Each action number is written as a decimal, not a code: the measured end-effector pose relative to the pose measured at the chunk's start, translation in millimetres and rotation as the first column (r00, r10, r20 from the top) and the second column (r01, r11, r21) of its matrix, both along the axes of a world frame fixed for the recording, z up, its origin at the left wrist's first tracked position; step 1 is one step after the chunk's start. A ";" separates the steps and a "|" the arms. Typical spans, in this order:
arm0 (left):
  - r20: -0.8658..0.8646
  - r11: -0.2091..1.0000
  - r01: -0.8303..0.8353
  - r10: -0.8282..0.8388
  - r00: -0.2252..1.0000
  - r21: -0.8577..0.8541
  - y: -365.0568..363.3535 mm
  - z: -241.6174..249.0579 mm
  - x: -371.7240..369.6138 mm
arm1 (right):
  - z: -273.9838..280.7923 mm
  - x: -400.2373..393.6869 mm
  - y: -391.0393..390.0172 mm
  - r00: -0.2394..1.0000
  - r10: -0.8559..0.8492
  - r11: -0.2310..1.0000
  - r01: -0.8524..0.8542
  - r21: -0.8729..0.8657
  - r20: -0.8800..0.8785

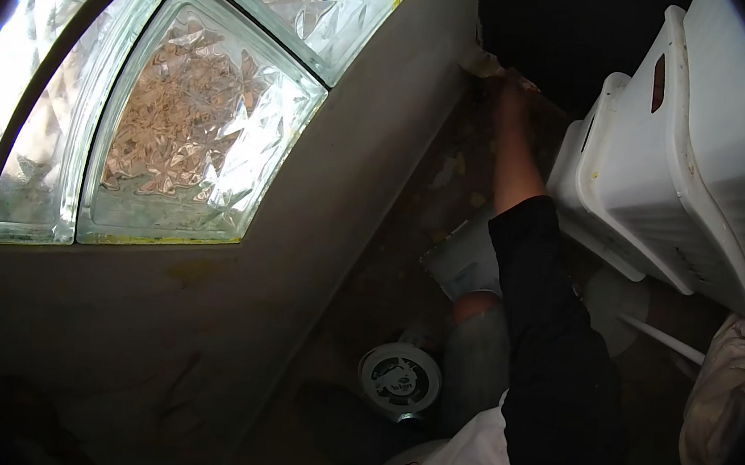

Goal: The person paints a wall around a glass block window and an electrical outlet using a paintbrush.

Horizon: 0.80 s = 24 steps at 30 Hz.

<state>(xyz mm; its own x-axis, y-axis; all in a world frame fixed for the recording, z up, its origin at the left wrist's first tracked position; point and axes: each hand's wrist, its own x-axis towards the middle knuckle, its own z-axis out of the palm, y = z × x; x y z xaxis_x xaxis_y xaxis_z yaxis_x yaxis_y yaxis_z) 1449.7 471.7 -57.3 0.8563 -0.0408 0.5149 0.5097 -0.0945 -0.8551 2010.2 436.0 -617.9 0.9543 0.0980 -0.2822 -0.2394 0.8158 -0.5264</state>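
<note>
One bare arm in a black sleeve stretches up toward the dark corner at the top of the head view. At its end is my right hand, low by the base of the grey wall. A pale object lies at the fingers, but shadow hides its shape and whether the fingers grip it. My left hand does not show. A bare knee shows beside the sleeve.
Glass blocks fill the upper left, with a dark curved cable before them. White stacked containers stand at right, above a bunched cloth. A round lidded can sits on the floor by the leg.
</note>
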 end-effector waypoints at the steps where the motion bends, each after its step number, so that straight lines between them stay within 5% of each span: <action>1: -0.008 1.000 -0.005 0.005 1.000 0.003 -0.4 0.2 0.1 | 5.8 -14.2 -11.6 0.995 -0.038 0.913 0.074 -0.400 0.095; 3: -0.017 1.000 -0.013 0.013 1.000 0.011 -0.9 1.6 0.6 | -0.8 -16.2 -12.9 0.981 -0.029 0.673 0.162 -0.722 0.193; 5: -0.026 1.000 -0.023 0.023 0.999 0.015 -1.3 3.9 0.4 | -18.1 2.2 -6.4 0.811 -0.001 0.465 0.518 -0.718 0.585; 9: -0.032 0.999 -0.034 0.035 0.999 0.016 -1.6 4.2 -1.1 | 18.5 -5.0 7.7 0.782 0.105 0.517 0.485 -0.706 0.614; 14: -0.040 0.999 -0.043 0.043 0.998 0.016 -2.4 6.0 -1.6 | 70.6 -62.4 -22.6 0.822 0.144 0.807 0.224 -0.546 0.551; 16: -0.036 0.999 -0.040 0.040 0.999 0.017 -2.1 5.5 -1.5 | 73.8 -106.6 -33.6 0.744 0.220 0.840 0.185 -0.511 0.631; 19: -0.045 0.999 -0.040 0.042 0.998 0.030 -4.3 7.5 -2.3 | 93.8 -128.2 -62.9 0.726 0.132 0.867 0.245 -0.433 0.675; 20: -0.051 0.999 -0.043 0.044 0.998 0.028 -4.7 8.3 -2.7 | 94.2 -122.4 -60.9 0.813 0.052 0.948 0.143 -0.285 0.580; 24: -0.049 0.998 -0.048 0.050 0.998 0.040 -8.7 10.8 -8.8 | 108.8 -85.0 -34.9 0.782 -0.029 0.868 0.328 -0.372 0.623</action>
<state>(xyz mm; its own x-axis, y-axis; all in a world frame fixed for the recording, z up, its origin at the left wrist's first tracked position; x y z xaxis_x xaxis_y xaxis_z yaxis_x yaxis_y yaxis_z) 1440.9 463.0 -46.5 0.8824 -0.0171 0.4701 0.4693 -0.0362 -0.8823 1925.2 401.0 -509.1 0.9278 -0.0819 0.3639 0.3597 0.4545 -0.8149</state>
